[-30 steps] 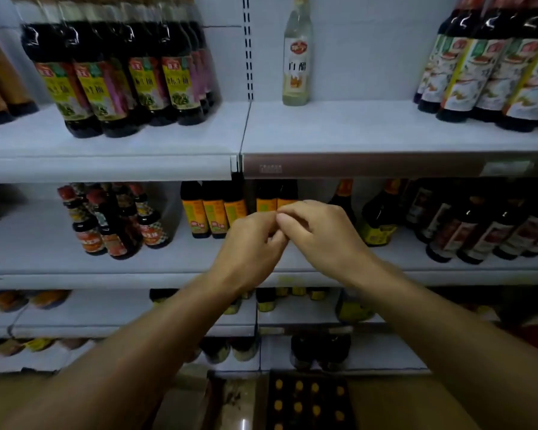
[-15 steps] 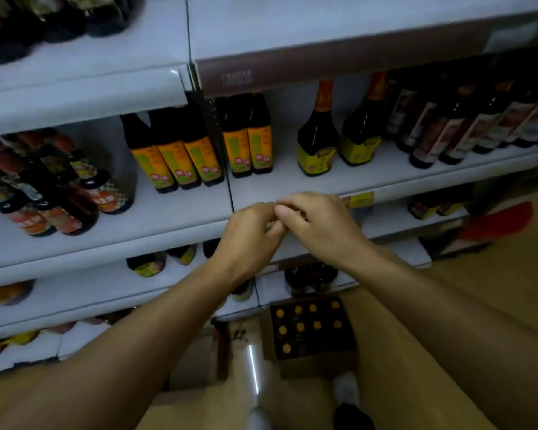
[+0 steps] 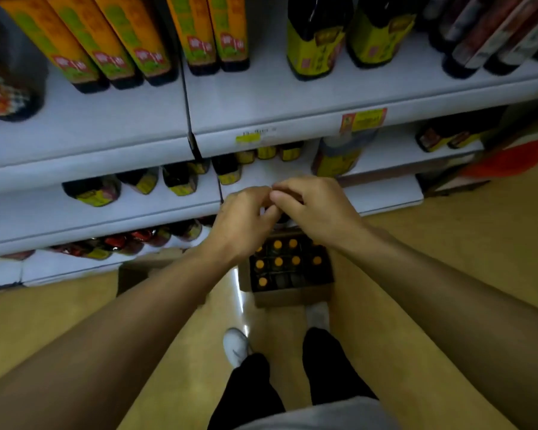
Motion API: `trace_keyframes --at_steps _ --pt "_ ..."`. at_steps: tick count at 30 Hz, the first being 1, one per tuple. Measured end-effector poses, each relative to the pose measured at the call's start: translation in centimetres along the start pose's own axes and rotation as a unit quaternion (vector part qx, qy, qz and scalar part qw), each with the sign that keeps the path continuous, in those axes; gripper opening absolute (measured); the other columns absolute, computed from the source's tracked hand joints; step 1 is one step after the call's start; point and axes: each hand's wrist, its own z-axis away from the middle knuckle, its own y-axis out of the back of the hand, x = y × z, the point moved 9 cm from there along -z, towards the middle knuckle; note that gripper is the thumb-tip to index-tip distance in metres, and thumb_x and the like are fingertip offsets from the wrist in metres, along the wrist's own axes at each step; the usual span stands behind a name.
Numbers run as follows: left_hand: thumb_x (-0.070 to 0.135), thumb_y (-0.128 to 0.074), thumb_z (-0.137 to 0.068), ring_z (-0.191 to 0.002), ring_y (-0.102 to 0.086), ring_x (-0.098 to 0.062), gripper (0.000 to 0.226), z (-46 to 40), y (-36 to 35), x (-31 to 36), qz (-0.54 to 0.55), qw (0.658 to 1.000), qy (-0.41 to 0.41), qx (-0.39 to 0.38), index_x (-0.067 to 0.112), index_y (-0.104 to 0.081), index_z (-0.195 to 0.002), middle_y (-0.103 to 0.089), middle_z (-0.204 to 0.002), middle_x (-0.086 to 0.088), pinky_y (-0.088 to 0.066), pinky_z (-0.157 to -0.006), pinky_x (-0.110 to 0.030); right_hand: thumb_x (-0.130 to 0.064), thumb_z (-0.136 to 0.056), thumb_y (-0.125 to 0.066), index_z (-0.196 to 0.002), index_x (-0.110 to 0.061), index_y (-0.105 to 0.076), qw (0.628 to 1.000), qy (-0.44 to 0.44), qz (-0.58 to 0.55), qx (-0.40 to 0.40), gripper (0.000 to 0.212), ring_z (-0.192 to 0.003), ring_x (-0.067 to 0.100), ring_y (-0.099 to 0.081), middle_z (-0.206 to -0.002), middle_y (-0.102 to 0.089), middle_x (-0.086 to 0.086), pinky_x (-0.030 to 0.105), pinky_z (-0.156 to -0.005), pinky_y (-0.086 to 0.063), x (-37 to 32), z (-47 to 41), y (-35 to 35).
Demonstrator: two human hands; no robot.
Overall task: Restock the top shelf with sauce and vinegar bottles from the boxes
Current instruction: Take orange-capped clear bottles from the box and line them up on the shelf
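Observation:
My left hand (image 3: 243,221) and my right hand (image 3: 316,206) are held together in front of me, fingertips touching, with nothing visible in either. Below them on the floor stands an open cardboard box (image 3: 292,296) of dark bottles with orange caps (image 3: 278,261). The top shelf is out of view. Orange-labelled sauce bottles (image 3: 115,41) and yellow-labelled dark bottles (image 3: 317,48) stand on the shelf at the top of the view.
White shelf boards (image 3: 261,97) run across at several levels, with dark bottles on the lower ones (image 3: 94,190). A second cardboard box (image 3: 137,271) lies left of the bottle box. My shoes (image 3: 235,346) stand on the tan floor. A red object (image 3: 507,156) lies at right.
The view has tilted down from the upper shelves to the lower shelves, floor and box. My hands stayed together, fingertips touching, and sank with it.

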Motion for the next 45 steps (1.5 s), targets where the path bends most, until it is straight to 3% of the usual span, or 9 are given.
trace_keyframes --at_steps 3,7,13,19,22,26,31,40,45 --pt "0.024 -0.053 -0.098 -0.091 -0.063 -0.01 0.02 -1.1 -3.3 -3.1 0.004 1.0 0.016 -0.013 0.022 -0.068 -0.11 -0.068 -0.097 0.007 -0.048 -0.073 -0.024 -0.025 -0.098 -0.055 -0.109 -0.013 -0.073 0.999 -0.029 -0.017 -0.024 0.025 -0.089 0.019 -0.065 -0.098 -0.072 0.006 0.043 -0.078 -0.052 4.0 -0.3 -2.9" --pt "0.024 -0.055 -0.098 -0.107 -0.062 -0.008 0.024 -1.7 -7.3 -7.7 0.019 0.996 0.068 -0.049 0.023 -0.067 -0.118 -0.069 -0.115 0.006 -0.051 -0.091 -0.028 -0.026 -0.099 -0.053 -0.107 -0.015 -0.071 0.995 -0.071 -0.044 -0.056 0.023 -0.088 0.014 -0.064 -0.097 -0.071 0.004 0.041 -0.08 -0.053 8.4 0.2 -6.7" --pt "0.017 -0.061 -0.095 -0.089 -0.068 -0.022 0.014 -0.8 -14.8 -17.3 0.051 0.981 0.171 -0.076 0.015 -0.07 -0.105 -0.072 -0.098 -0.003 -0.056 -0.08 -0.043 -0.024 -0.1 -0.05 -0.1 -0.01 -0.072 0.983 -0.129 -0.036 -0.122 0.026 -0.085 0.019 -0.062 -0.093 -0.069 0.007 0.037 -0.075 -0.049 16.6 1.2 -16.0" --pt "0.015 -0.06 -0.094 -0.092 -0.066 -0.022 0.013 0.5 -20.5 -25.2 0.05 0.967 0.23 -0.101 0.011 -0.07 -0.102 -0.071 -0.096 -0.007 -0.055 -0.083 -0.042 -0.024 -0.098 -0.051 -0.081 -0.015 -0.064 0.975 -0.158 -0.041 -0.15 0.023 -0.075 0.022 -0.06 -0.076 -0.063 0.003 0.041 -0.07 -0.048 22.3 3.3 -24.4" --pt "0.013 -0.06 -0.093 -0.09 -0.065 -0.024 0.012 1.0 -22.7 -28.4 0.051 0.96 0.252 -0.111 0.009 -0.069 -0.1 -0.07 -0.094 -0.009 -0.054 -0.082 -0.043 -0.028 -0.099 -0.049 -0.101 -0.011 -0.069 0.965 -0.19 -0.003 -0.18 0.026 -0.09 0.024 -0.063 -0.096 -0.068 0.008 0.039 -0.079 -0.05 25.4 4.1 -28.8" --pt "0.014 -0.063 -0.092 -0.098 -0.064 -0.024 0.018 1.4 -26.1 -33.0 0.033 0.954 0.273 -0.119 0.009 -0.068 -0.108 -0.07 -0.104 -0.009 -0.052 -0.086 -0.04 -0.032 -0.098 -0.048 -0.104 -0.015 -0.065 0.954 -0.205 0.052 -0.212 0.024 -0.096 0.023 -0.062 -0.101 -0.067 0.006 0.029 -0.072 -0.041 30.1 5.1 -35.5" --pt "0.008 -0.066 -0.088 -0.103 -0.064 -0.022 0.025 2.0 -30.9 -37.8 0.041 0.949 0.275 -0.15 0.011 -0.066 -0.113 -0.069 -0.109 -0.006 -0.052 -0.09 -0.04 -0.034 -0.099 -0.048 -0.125 -0.02 -0.059 0.932 -0.218 0.103 -0.27 0.032 -0.117 0.025 -0.057 -0.124 -0.062 0.005 0.037 -0.089 -0.047 35.1 6.3 -42.6" --pt "0.0 -0.064 -0.086 -0.107 -0.063 -0.027 0.034 3.5 -34.3 -43.1 0.07 0.946 0.298 -0.105 0.007 -0.064 -0.12 -0.069 -0.111 -0.01 -0.051 -0.093 -0.044 -0.037 -0.095 -0.053 -0.139 -0.026 -0.043 0.908 -0.209 0.157 -0.328 0.046 -0.124 0.029 -0.052 -0.132 -0.055 0.004 0.04 -0.092 -0.046 37.6 6.0 -50.1" --pt "-0.011 -0.056 -0.084 -0.106 -0.063 -0.026 0.04 3.9 -34.4 -44.0 0.087 0.943 0.309 -0.091 0.005 -0.064 -0.12 -0.067 -0.102 -0.006 -0.051 -0.093 -0.039 -0.034 -0.096 -0.054 -0.127 -0.019 -0.049 0.887 -0.192 0.243 -0.342 0.035 -0.107 0.027 -0.06 -0.114 -0.061 0.004 0.034 -0.072 -0.04 37.7 5.0 -51.4"
